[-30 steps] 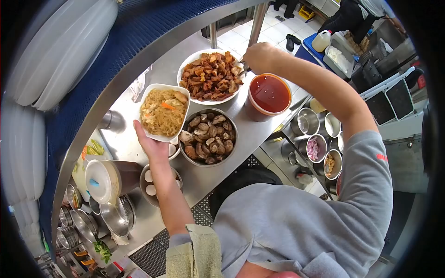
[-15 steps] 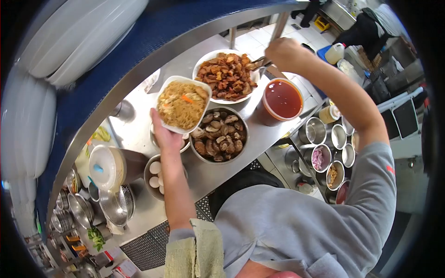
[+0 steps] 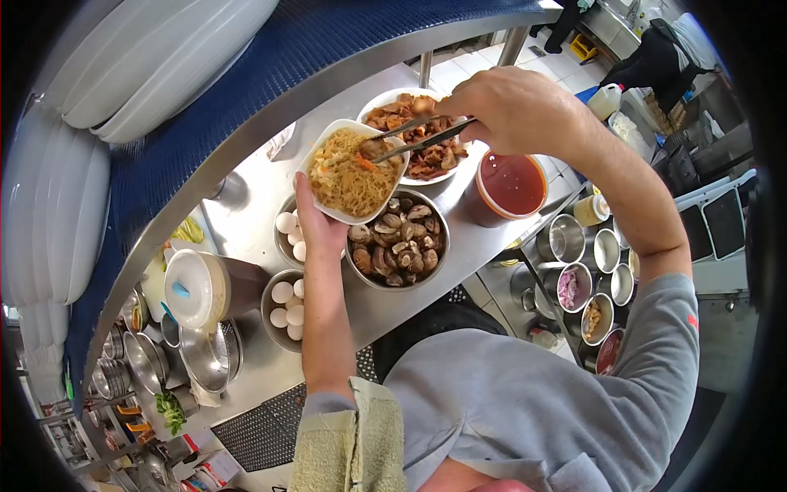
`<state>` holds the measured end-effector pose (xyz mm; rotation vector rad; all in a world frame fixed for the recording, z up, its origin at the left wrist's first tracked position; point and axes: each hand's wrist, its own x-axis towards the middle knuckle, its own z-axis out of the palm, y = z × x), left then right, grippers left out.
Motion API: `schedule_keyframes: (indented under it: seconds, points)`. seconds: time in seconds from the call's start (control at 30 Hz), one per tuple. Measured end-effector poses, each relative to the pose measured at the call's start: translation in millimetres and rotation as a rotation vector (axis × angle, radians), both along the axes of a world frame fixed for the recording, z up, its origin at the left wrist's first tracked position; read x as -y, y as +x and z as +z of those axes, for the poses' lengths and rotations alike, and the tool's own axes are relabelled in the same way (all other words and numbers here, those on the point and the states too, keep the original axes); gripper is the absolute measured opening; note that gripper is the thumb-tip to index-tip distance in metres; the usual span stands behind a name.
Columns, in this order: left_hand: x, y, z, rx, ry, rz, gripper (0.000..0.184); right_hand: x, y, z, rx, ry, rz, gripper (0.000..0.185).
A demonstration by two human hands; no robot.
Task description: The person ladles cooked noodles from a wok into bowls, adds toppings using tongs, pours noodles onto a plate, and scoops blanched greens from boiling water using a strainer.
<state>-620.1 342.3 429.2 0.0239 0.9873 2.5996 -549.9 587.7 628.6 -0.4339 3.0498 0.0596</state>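
My left hand (image 3: 321, 225) supports a square white bowl (image 3: 351, 218) of thin noodles (image 3: 344, 190) from below and the side. In my right hand (image 3: 525, 107) are metal tongs (image 3: 438, 136), their tips over the noodles at a brown piece (image 3: 374, 148). Whether the tips grip that piece or rest against it is unclear. Behind the bowl, partly covered by the tongs and my right hand, stands a white dish (image 3: 370, 102) of chopped browned meat (image 3: 438, 161). Close below the bowl is a steel pot (image 3: 446, 246) of dark mushrooms (image 3: 398, 250).
A tub of red sauce (image 3: 485, 207) stands right of the mushrooms. Left are eggs (image 3: 283, 316) in a steel bowl and a lidded container (image 3: 238, 291). A blue-covered shelf (image 3: 205, 107) with stacked white dishes (image 3: 156, 66) overhangs. Another person (image 3: 656, 61) is at upper right.
My right hand has brought the tongs left from the meat dish to over the noodles. A brown piece now shows at their tips. The noodle bowl has shifted slightly right.
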Motion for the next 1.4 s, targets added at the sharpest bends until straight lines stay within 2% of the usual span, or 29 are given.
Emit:
schedule_keyframes:
  seconds: [0.33, 0.4, 0.43, 0.5, 0.53, 0.57, 0.67, 0.7, 0.73, 0.8, 0.9, 0.97, 1.03, 1.17, 1.23, 1.4]
  points:
    - [8, -2, 0, 0.020, 0.034, 0.040, 0.055, -7, -21, -12, 0.020, -0.113, 0.013, 0.038]
    - [13, -5, -6, 0.042, 0.036, 0.050, 0.055, -18, -20, -6, 0.003, -0.314, -0.039, 0.035]
    - [14, -6, -8, 0.063, 0.038, 0.063, 0.055, -27, -23, -7, -0.127, -0.289, 0.029, 0.031]
    - [17, -6, -8, 0.074, 0.041, 0.059, 0.056, -40, -18, -3, -0.192, -0.135, -0.128, 0.028]
    - [21, -8, -12, 0.050, 0.076, 0.038, 0.056, -44, -22, 2, -0.051, -0.028, -0.184, 0.027]
    - [25, -10, -14, 0.025, 0.110, 0.019, 0.057, -49, -25, -5, -0.053, -0.024, -0.196, 0.027]
    - [34, -15, -23, 0.002, 0.112, 0.046, 0.056, -62, -50, -54, 0.130, 0.259, -0.308, 0.023]
    - [37, -16, -27, 0.009, 0.124, 0.069, 0.056, -63, -65, -66, 0.242, 0.325, -0.313, 0.023]
    - [39, -15, -26, 0.006, 0.134, 0.073, 0.055, -64, -77, -77, 0.243, 0.324, -0.318, 0.023]
    - [41, -9, -19, -0.003, 0.121, 0.072, 0.055, -66, -92, -92, 0.364, 0.400, -0.182, 0.021]
    - [46, -4, -24, -0.021, 0.119, 0.068, 0.055, -56, -98, -98, 0.380, 0.303, -0.293, 0.023]
    - [47, -1, -25, -0.018, 0.037, 0.134, 0.056, -56, -101, -104, 0.365, 0.361, -0.274, 0.023]
    - [47, 3, -23, 0.003, 0.043, 0.125, 0.058, -58, -101, -105, 0.252, 0.219, -0.397, 0.023]
    - [51, 7, -23, 0.005, 0.043, 0.082, 0.059, -62, -96, -92, 0.180, 0.209, -0.412, 0.022]
    - [49, 8, -20, 0.013, 0.035, 0.104, 0.058, -64, -91, -83, 0.190, 0.287, -0.409, 0.022]
    - [44, 6, -19, 0.038, 0.031, 0.111, 0.059, -80, -73, -68, 0.155, 0.244, -0.416, 0.023]
